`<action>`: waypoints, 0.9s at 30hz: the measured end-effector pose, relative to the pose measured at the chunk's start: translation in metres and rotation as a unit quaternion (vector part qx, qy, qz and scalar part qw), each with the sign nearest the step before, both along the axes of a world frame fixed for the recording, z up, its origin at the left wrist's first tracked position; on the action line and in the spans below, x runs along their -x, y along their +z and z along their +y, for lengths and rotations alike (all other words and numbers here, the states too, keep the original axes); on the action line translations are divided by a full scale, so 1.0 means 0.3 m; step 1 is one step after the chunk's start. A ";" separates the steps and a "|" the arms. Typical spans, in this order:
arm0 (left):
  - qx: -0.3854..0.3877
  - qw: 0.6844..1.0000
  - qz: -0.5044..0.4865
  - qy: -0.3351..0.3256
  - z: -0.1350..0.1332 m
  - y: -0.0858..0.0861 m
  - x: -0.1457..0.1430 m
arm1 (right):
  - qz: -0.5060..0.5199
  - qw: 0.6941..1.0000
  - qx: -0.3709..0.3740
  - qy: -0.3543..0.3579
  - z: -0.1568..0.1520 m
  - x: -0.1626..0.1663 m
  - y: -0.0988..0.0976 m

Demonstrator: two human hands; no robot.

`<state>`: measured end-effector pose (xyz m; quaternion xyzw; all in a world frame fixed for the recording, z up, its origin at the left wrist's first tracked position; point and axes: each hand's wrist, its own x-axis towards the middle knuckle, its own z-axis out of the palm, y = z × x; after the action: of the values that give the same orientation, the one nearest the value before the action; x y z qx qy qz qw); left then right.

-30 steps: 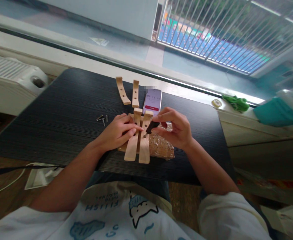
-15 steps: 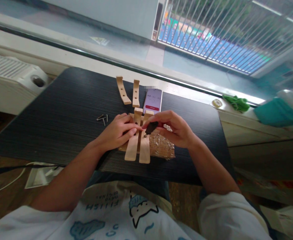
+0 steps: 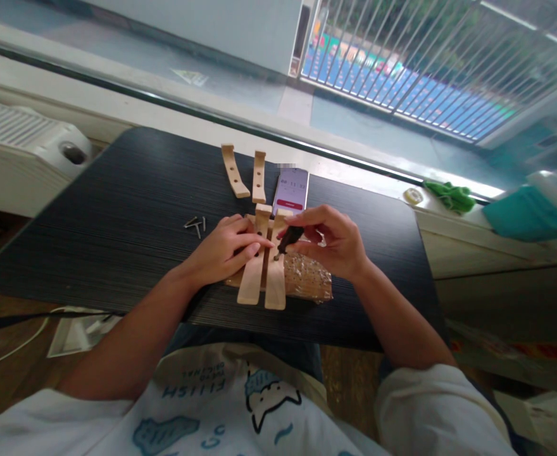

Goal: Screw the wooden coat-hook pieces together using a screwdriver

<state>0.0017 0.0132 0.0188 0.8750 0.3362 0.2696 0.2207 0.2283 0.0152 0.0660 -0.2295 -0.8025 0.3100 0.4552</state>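
Two pale wooden slats (image 3: 264,278) lie side by side on a bubble-wrapped board (image 3: 307,282) near the front of the dark table (image 3: 117,215). My left hand (image 3: 224,250) lies closed over the left slat and presses it down. My right hand (image 3: 328,240) pinches a small black screwdriver (image 3: 288,237) whose tip meets a hole in the right slat. Two more curved wooden pieces (image 3: 245,174) rest farther back. A few loose screws (image 3: 195,223) lie to the left of my left hand.
A phone (image 3: 292,190) with a lit screen lies behind the slats. A white radiator (image 3: 22,152) stands at the left. On the window ledge at the right sit a tape roll (image 3: 412,195), a green cloth (image 3: 449,195) and a teal bag (image 3: 530,215).
My right hand has turned the black screwdriver, first lowering over it and then lifting its fingers again. The left hand and the slats have stayed put.
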 end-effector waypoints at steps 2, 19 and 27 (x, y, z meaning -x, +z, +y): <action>-0.003 1.000 -0.001 -0.001 0.000 -0.001 0.000 | 0.017 1.000 0.007 -0.020 -0.001 0.008 -0.013; -0.007 1.000 -0.010 -0.001 0.000 -0.002 0.000 | -0.026 0.977 -0.108 -0.184 -0.040 0.033 -0.024; -0.008 1.000 -0.011 -0.004 0.002 -0.007 0.000 | -0.027 0.982 -0.146 -0.115 -0.020 0.016 -0.003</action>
<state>0.0017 0.0140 0.0167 0.8750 0.3280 0.2814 0.2184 0.2234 0.0092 0.0653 -0.2599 -0.8194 0.1287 0.4944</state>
